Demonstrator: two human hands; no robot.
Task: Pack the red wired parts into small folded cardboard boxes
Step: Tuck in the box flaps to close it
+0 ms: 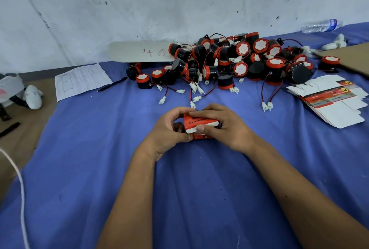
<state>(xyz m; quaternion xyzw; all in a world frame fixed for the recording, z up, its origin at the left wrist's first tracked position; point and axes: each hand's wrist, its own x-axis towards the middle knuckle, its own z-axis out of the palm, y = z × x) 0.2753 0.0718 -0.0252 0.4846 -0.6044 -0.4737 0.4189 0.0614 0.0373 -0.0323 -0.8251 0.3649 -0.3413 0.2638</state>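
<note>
A blue cloth carries a heap of red wired parts — flat box blanks, paper sheet, pen.

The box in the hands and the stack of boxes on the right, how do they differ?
The small red box is folded into shape; the flat box blanks are unfolded sheets. The box is gripped by the left hand and right hand; the blanks lie loose on the blue cloth. Both share red printed panels.

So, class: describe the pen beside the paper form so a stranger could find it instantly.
Start at the blue cloth and find the white paper form at its far left. The dark pen lies slanted along the form's right edge, the only slim dark stick there.
</note>
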